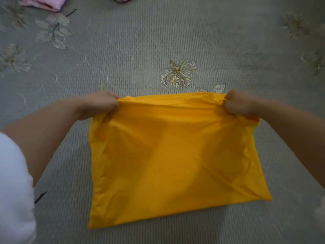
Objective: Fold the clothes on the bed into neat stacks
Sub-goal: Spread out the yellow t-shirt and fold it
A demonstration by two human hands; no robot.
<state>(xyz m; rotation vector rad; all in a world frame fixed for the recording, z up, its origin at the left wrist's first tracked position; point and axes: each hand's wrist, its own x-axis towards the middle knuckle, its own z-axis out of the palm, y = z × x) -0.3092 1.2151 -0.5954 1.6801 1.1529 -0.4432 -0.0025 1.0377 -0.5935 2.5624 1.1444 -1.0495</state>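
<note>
Bed point(175, 32): grey ribbed weave cover, printed pale flowers and leaves. Yellow cloth point(167, 155) lies mid-bed in front of me, thin smooth fabric, roughly rectangular, soft diagonal creases, near edge flat on the cover. My left hand point(103, 104) and right hand point(241, 104) each bunch a far corner, fingers curled tight around the fabric, far edge pulled taut between them. Pink folded fabric point(47, 2) at far left edge, well apart. White sleeve point(14, 191) at lower left.

Yellow cloth point(168, 152) folded rectangular, flat on bed, far edge bunched and lifted, slightly wrinkled.
</note>
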